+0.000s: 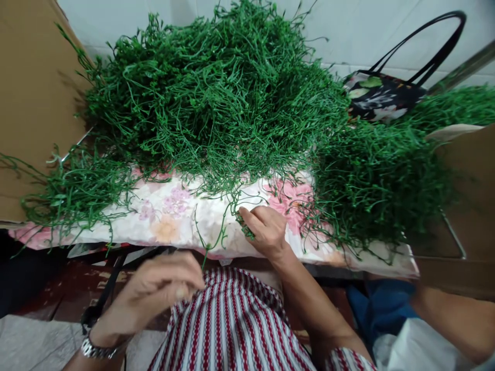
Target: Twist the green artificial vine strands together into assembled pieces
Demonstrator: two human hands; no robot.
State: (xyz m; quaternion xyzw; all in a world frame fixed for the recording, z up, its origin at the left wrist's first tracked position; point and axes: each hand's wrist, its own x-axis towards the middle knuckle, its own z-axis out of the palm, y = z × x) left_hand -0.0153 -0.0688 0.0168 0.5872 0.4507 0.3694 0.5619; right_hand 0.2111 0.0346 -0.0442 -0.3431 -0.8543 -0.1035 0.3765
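A: Where do we have the green stems?

B: Our right hand point(266, 232) has a small bunch of green stems point(245, 226), just above the near part of the tabletop point(170, 206) with its floral cover. The fingers there are closed on the bunch, with some ends poking out past the thumb.

A: And our left hand point(162, 283)?

B: It's over near our lap, fingers curled and smeared by blur. A thin loose sprig point(208, 247) runs up from beside those fingertips, but we can't tell whether they pinch it or only pass close by.

A: So how do we handle this well?

B: We'd hold the bunch firmly enough that nothing slips, yet lightly, since stems this thin would probably bruise or kink under a hard squeeze. For a single sprig, we'd use the fingertips alone and draw it along its own length, so that it doesn't hook its neighbours.

A: Tangling looks like the main risk.

B: We think so. The big heap point(224, 93) behind is a dense mesh, and strays from it reach close to our right hand. Better to work over the bare stretch of cover between the left pile point(85, 185) and the right pile point(379, 175), and away from the front edge, where a dropped sprig could fall to our lap.
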